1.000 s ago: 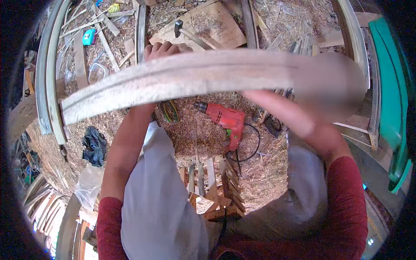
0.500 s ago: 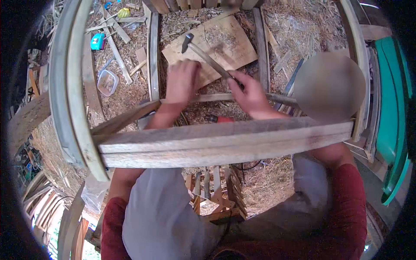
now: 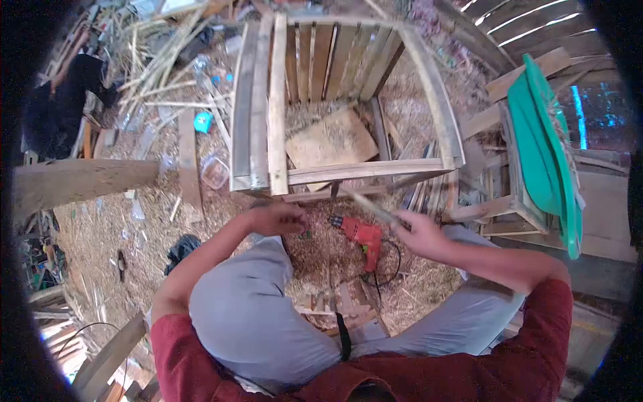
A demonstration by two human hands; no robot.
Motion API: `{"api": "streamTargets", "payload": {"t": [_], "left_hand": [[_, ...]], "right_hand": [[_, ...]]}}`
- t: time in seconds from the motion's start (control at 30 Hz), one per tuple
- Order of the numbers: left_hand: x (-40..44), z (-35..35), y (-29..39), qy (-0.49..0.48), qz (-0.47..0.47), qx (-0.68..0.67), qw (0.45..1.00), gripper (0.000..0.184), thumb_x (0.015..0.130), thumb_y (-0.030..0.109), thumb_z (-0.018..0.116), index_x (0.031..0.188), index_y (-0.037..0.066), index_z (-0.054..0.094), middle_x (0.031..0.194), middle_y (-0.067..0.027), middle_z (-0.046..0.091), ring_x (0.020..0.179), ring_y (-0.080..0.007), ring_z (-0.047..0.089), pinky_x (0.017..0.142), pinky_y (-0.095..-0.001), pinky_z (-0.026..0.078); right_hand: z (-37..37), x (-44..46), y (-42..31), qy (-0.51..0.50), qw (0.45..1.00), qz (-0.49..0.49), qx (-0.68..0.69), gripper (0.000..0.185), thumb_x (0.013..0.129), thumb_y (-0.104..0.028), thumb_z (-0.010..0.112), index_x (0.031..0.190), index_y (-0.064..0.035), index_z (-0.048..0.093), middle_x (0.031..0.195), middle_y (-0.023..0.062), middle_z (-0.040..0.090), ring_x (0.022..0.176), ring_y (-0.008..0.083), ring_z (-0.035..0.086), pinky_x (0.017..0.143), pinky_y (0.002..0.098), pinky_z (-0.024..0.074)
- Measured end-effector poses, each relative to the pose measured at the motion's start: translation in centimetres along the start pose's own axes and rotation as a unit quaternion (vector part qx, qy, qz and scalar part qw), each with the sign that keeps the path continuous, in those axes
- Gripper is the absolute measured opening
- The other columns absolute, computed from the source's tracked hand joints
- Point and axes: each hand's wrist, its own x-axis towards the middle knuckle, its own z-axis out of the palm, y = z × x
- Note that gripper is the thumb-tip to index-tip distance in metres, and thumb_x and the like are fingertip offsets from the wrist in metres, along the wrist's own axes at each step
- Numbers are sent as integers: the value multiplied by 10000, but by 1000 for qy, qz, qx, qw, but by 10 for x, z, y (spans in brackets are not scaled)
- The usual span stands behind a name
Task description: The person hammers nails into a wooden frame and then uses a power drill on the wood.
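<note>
Right hand (image 3: 422, 236) gripped the hammer (image 3: 372, 206) by its handle, blurry end up near the wooden frame (image 3: 368, 169) — left hand (image 3: 281, 220) was half-curled, couldn't tell if it held anything. Good control meant a firm grip — left fingers well clear.

Pale shavings (image 3: 423, 289) are covering the floor (image 3: 94, 234). Between one and two o'clock, a plank wall (image 3: 556, 35) is rising, and light (image 3: 536, 31) is showing through its gaps. At eight o'clock, brightness (image 3: 63, 335) is glaring. A thick beam (image 3: 87, 177) is stretching in from nine o'clock, and loose sticks (image 3: 174, 104) are lying at ten o'clock.
</note>
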Motion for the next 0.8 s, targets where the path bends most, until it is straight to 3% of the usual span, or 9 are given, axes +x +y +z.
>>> {"api": "streamTargets", "payload": {"t": [0.1,0.13,0.23,0.27,0.33,0.4,0.6,0.8], "left_hand": [[-45,3,32,121,-66,120,983,183,1017,193,652,1133,57,693,1031,-87,702,983,-192,659,878,-363,529],[-57,2,27,164,-110,93,976,227,1003,205,666,1164,46,688,1029,-86,719,975,-166,676,841,-347,539],[-104,-7,53,298,-109,51,947,231,1003,203,675,1154,27,679,1003,-74,715,951,-123,668,824,-326,546],[-118,-8,20,347,-78,-27,934,206,1005,177,693,1135,18,681,991,-46,707,954,-96,654,848,-299,543],[-152,-11,61,355,-54,-60,932,183,1006,158,701,1121,18,682,978,-26,699,948,-103,651,870,-296,538],[-181,-19,102,386,-21,-128,913,151,992,121,723,1101,22,690,984,-7,704,966,-119,660,910,-291,527],[-224,-26,210,435,121,-136,882,127,994,111,707,1089,28,722,1015,-23,726,980,-117,676,910,-299,526],[-234,-2,275,463,159,-115,864,204,1007,191,694,1131,30,718,1092,-53,730,981,-142,681,875,-301,540]], "right_hand": [[-1,-38,-26,-18,999,-26,-24,373,1018,-275,637,1331,-74,660,1197,213,723,1119,350,703,963,419,537],[6,-46,-27,-7,1000,-17,-6,364,1014,-274,647,1311,-65,670,1181,196,731,1081,346,710,932,429,539],[22,-70,-41,28,993,-115,-18,276,1023,-193,633,1232,-14,665,858,28,640,750,114,559,678,312,494],[24,-79,-53,16,996,-89,22,272,1024,-193,637,1227,-14,667,849,14,632,744,101,551,666,299,481],[27,-104,-84,-14,994,-37,105,264,1025,-195,643,1216,-14,671,832,-15,615,732,74,535,641,273,455],[37,-124,-106,23,992,-43,117,252,1029,-192,644,1207,-16,672,802,-38,589,715,55,508,622,257,426],[56,-174,-157,72,971,-69,219,257,1033,-159,640,1259,-36,653,719,-61,546,536,28,441,465,229,320],[55,-242,-209,138,954,-94,250,290,1026,-163,654,1287,-39,639,721,-35,566,531,44,460,463,241,341]]}}
